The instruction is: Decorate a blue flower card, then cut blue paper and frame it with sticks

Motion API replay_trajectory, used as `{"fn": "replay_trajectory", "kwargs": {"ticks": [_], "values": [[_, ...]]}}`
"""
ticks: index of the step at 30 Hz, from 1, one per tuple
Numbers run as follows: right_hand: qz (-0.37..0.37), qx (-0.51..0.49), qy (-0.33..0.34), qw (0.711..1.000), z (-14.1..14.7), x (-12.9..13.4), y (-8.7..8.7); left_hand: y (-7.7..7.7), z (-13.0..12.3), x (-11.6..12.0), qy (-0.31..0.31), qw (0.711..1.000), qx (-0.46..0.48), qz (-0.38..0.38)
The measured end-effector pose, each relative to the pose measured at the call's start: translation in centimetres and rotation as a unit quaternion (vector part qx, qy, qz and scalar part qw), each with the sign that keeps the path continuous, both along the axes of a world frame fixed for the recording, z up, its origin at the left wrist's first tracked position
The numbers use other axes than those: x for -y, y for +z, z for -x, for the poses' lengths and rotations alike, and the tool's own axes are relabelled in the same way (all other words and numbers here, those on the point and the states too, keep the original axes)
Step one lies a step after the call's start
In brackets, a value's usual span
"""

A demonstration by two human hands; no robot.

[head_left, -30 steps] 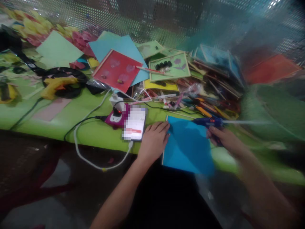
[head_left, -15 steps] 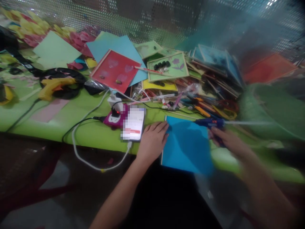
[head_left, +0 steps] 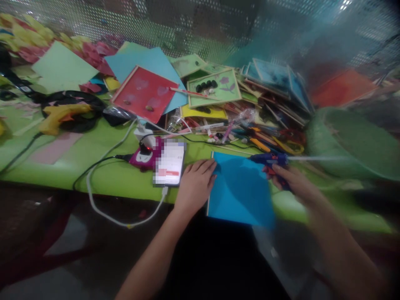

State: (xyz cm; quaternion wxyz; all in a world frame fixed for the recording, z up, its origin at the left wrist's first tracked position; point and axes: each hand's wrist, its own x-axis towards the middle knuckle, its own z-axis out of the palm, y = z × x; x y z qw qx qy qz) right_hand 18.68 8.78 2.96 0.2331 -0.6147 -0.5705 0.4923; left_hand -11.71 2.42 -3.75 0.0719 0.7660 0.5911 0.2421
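Observation:
A blue card [head_left: 240, 196] with a thin pale wooden strip along its left edge lies at the front of the green table, its near part overhanging my lap. My left hand [head_left: 196, 179] is at the card's upper left, its fingertips on the strip and the thumb below them, gripping that edge. In my right hand [head_left: 289, 177] is a dark blue glue gun [head_left: 271, 159], held over the card's upper right corner with its nozzle pointing left. A long whitish glue stick [head_left: 312, 158] sticks out of its back. Blur softens the right hand.
Left of my hand are a charging phone [head_left: 170, 164] and a purple power strip [head_left: 143, 158] with cables. A yellow glue gun [head_left: 64, 118] rests further left. Behind stand a framed red card [head_left: 146, 89], a framed green card [head_left: 229, 96] and several tools. A green basin [head_left: 350, 141] is at right.
The whole view has shifted slightly, so things appear further left. Both hands keep almost the same place on and over the blue card.

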Motion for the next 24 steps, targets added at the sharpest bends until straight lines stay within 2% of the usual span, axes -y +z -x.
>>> {"fn": "replay_trajectory", "kwargs": {"ticks": [6, 15, 24], "values": [[0.0, -0.005, 0.002, 1.0, -0.4, 0.1, 0.2, 0.0, 0.0, 0.0, -0.001, 1.0, 0.002, 0.004], [0.0, 0.031, 0.051, 0.998, 0.7, -0.3, 0.3, 0.2, 0.0, 0.1, 0.004, 1.0, -0.006, 0.007], [0.007, 0.039, 0.041, 0.998, -0.8, 0.0, 0.3, 0.1, 0.0, 0.0, -0.001, 1.0, 0.001, -0.008]]}}
